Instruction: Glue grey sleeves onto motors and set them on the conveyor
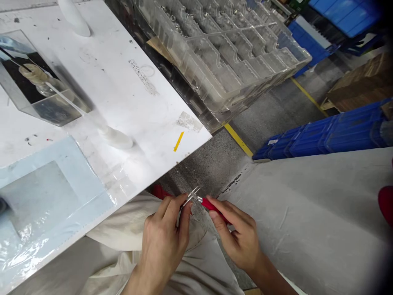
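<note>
Both my hands are low in the head view, over my lap in light trousers. My right hand (pixel 236 233) is closed round the red handle of a pair of tweezers (pixel 201 199). The metal tips point up and left. My left hand (pixel 164 235) pinches those metal tips with thumb and fingers. Whether anything small sits between the tips is too fine to see. Both hands are just off the near edge of the white table (pixel 129 94).
A clear box (pixel 39 88) with a beige object inside stands at the table's left. A light blue sheet under clear film (pixel 46 196) lies near it. Stacked clear plastic trays (pixel 221 53) lie beyond the table. Blue crates (pixel 325 137) sit on the floor at right.
</note>
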The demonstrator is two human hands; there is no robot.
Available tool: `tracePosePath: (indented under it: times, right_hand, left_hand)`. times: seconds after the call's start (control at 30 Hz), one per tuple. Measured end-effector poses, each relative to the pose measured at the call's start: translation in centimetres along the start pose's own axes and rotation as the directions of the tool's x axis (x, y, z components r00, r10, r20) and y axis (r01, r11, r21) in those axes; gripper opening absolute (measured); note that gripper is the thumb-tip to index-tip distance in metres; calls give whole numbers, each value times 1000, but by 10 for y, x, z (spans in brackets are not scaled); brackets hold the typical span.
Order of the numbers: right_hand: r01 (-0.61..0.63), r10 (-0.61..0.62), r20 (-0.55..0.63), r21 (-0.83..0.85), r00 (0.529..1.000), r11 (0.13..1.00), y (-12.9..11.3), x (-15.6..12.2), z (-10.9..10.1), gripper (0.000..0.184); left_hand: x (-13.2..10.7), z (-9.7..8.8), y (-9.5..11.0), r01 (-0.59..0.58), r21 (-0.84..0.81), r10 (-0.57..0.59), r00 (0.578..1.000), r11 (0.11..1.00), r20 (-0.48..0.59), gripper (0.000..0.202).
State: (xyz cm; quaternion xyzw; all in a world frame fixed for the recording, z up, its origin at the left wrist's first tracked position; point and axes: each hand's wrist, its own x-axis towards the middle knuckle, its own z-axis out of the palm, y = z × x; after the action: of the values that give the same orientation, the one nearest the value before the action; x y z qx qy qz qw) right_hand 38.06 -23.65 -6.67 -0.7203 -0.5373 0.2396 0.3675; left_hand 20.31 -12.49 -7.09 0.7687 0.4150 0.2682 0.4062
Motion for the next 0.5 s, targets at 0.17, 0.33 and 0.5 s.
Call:
tracePosePath:
  times: [0.17,0.33,0.5]
  right_hand:
    - [-10,10,-23,-4,1000,1000,5,1,8,40]
    - [-117,113,-41,-108,993,987,32,6,6,33]
    - [-209,186,-143,-170,972,963,53,6,-10,28]
  left_hand:
    - [-2,5,-7,-29,-44,28,999,999,-28,18]
    - [-4,2,-10,-41,-53,39,998,998,-48,18]
    - [-3,-6,-5,-55,-30,53,997,998,-51,20]
